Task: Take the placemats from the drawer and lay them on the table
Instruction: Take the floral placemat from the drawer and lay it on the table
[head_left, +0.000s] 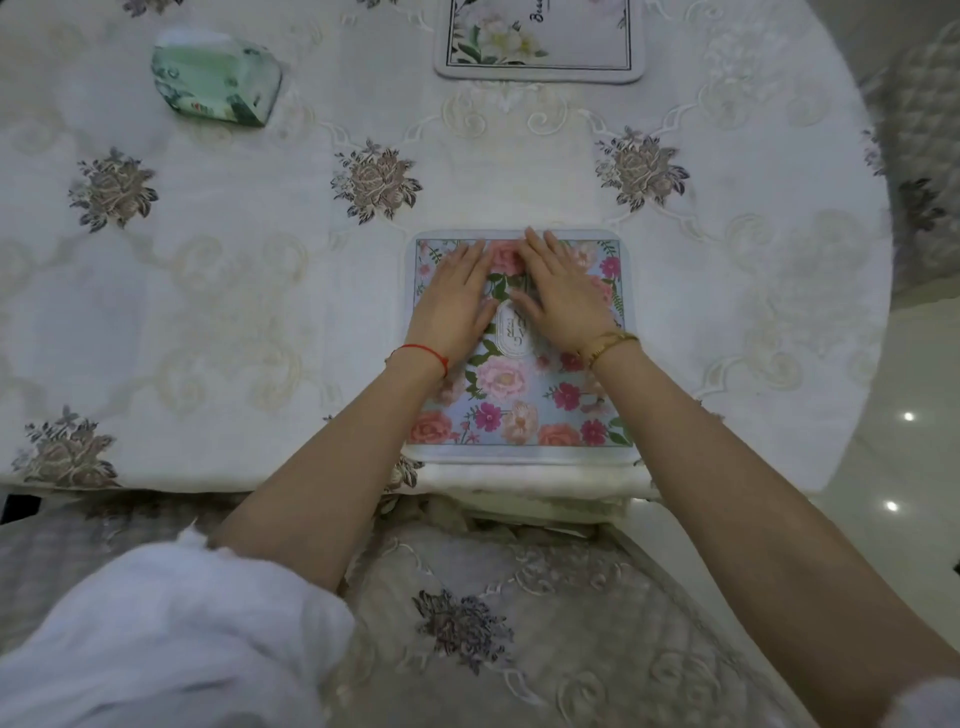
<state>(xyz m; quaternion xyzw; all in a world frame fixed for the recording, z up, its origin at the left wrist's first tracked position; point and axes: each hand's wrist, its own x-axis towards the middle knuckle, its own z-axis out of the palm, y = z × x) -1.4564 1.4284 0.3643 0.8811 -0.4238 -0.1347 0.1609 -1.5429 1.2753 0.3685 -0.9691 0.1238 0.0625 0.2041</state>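
A square, round-cornered placemat printed with pink and red roses on pale blue, bordered in white, was laid flat at the near edge of the surface, which was draped in a cream cloth embroidered with muted mauve flowers and scrolling loops. Both hands were pressed palm-down on the mat's far half, fingers straight and spread, nothing gripped: the left hand, a red thread at its wrist, beside the right hand, a gold bangle at its wrist, with the fingertips nearly meeting over a pink rose. A second placemat, white with a dark line border and pale blossoms, was seen at the far edge, partly cut off by the frame. A green, glossy, soft-sided pack was set well apart at the far left. A glossy pale floor reflecting lights was visible at right, and a similarly embroidered chair cover below.
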